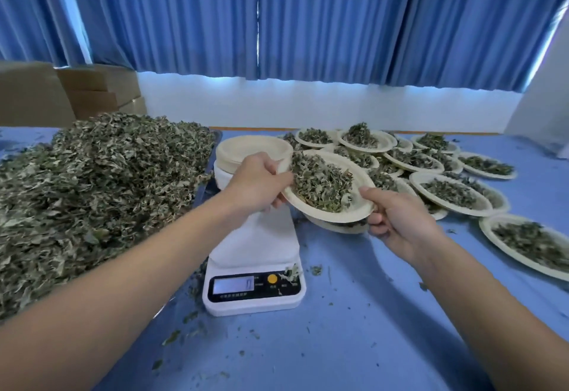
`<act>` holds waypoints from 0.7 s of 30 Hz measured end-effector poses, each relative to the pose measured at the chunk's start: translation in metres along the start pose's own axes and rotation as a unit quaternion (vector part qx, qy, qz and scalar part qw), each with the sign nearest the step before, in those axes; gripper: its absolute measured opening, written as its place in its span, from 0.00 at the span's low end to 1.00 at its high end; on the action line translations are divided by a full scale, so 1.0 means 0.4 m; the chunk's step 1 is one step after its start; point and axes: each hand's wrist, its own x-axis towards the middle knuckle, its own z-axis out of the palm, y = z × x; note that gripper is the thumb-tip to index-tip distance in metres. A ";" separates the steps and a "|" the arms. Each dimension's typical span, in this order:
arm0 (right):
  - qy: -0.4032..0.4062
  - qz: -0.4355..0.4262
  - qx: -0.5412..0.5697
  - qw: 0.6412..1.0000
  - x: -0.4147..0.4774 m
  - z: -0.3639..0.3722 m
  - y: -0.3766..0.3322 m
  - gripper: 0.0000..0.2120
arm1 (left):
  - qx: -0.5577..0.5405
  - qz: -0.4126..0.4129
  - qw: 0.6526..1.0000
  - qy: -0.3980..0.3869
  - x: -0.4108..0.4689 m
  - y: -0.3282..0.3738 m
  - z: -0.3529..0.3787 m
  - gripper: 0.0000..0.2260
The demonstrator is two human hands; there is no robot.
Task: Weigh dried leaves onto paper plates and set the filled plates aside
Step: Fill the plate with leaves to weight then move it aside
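Well over a dozen filled plates (414, 180) lie overlapping on the bench (354, 329), but a big heap of dried leaves (92, 190) and a stack of empty plates (252, 147) mean much is probably left. The weighed plate (357, 175) hangs just beyond the bare scale (255, 255), with left hand (257, 182) and right hand (397, 221) each in a pinching grip on opposite rims. It faces up, tipped slightly toward the person, its oval running far-left to near-right.

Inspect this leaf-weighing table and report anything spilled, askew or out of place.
Dried green leaf crumbs lie scattered on the blue table cover around the white digital scale, with a few on its front panel by the yellow button. The round cream paper plate of leaves, gripped by the left hand and right hand, is tilted.
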 end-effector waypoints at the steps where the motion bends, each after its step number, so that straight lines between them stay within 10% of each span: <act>1: 0.006 -0.007 -0.001 1.000 0.013 -0.016 -0.013 0.07 | -0.028 -0.005 1.000 -0.003 0.015 0.019 0.017 0.09; 7: 0.114 -0.077 -0.151 0.979 0.143 -0.140 -0.119 0.09 | -0.052 -0.025 0.998 -0.037 0.186 0.147 0.154 0.05; 21: 0.248 -0.091 -0.548 0.794 0.441 -0.315 -0.204 0.13 | 0.045 -0.045 0.993 -0.096 0.442 0.144 0.428 0.03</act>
